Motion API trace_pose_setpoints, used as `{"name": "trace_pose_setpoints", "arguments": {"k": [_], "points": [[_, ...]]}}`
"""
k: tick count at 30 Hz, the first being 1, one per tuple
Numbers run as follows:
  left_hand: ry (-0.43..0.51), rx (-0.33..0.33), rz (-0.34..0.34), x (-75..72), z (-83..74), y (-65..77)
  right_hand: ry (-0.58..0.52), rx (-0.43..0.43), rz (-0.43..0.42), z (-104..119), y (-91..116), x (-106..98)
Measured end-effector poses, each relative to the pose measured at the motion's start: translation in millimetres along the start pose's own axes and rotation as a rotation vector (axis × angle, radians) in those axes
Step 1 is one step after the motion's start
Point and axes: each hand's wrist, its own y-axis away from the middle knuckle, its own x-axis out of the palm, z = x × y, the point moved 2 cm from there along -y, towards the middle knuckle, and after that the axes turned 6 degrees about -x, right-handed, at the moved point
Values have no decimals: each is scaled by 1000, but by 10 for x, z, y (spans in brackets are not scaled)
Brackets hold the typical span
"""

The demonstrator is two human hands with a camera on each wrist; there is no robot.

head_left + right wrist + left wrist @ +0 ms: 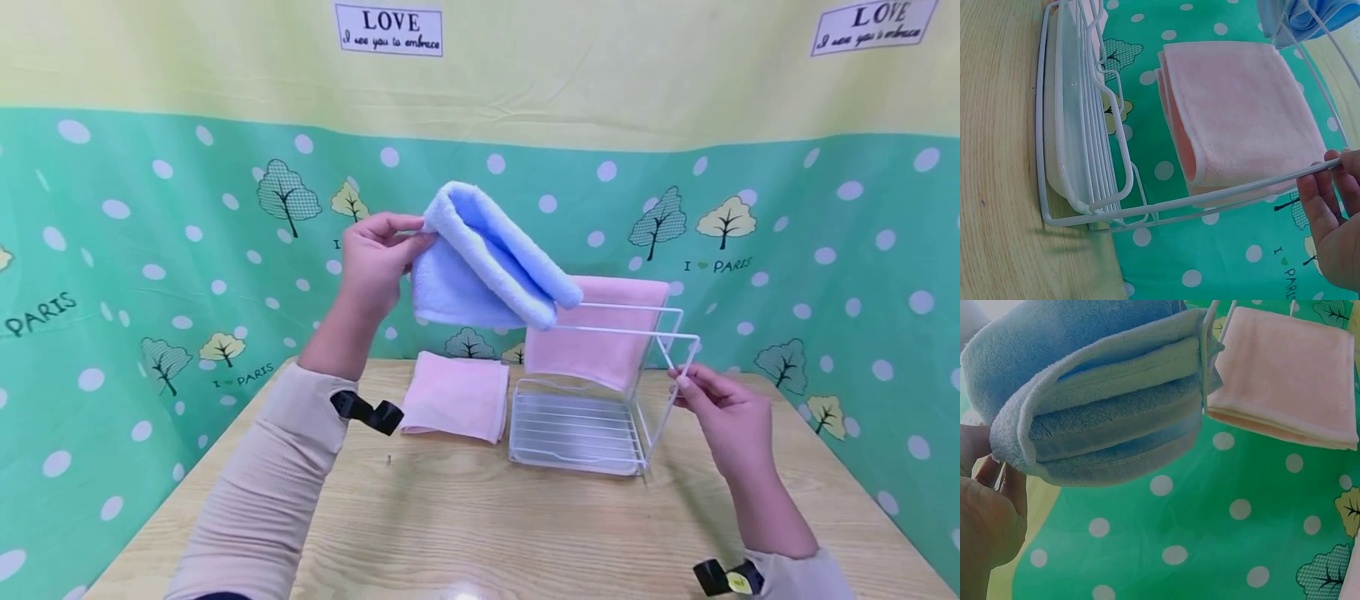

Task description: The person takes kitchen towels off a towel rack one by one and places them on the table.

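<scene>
A folded light-blue towel [487,267] is pinched at its upper left corner by my left hand [378,262]. Its lower right end meets the top bars of a white wire rack [626,332]; in the left wrist view the towel [1116,394] has several layers beside the rack's bars. My right hand [723,417] grips the rack's right upright between thumb and fingers, seen closely in the right wrist view, where the hand [1338,219] holds the white bar [1235,189]. A pink towel [600,333] hangs over the rack's rear bar.
A folded pink towel [456,396] lies on the wooden table [420,525], left of the rack. The rack's base carries a pale tray [573,458] under a wire shelf. Behind the table hangs a green and yellow patterned curtain [225,192].
</scene>
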Motion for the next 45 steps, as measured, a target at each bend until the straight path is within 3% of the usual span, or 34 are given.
{"name": "trace_pose_setpoints", "arguments": {"k": [11, 20, 27, 38, 45], "points": [[19, 30, -69, -154, -60, 36, 12, 2, 8, 17, -19, 13], [-12, -19, -146, -348, -43, 72, 75, 12, 6, -1, 28, -21], [-84, -115, -244, -623, 96, 159, 47, -3, 6, -2, 11, 0], [-223, -165, -253, -852, 363, 309, 16, 57, -16, -42, 51, -9], [-187, -201, -321, -997, 501, 392, -29, 27, -17, -9, 23, 2]]}}
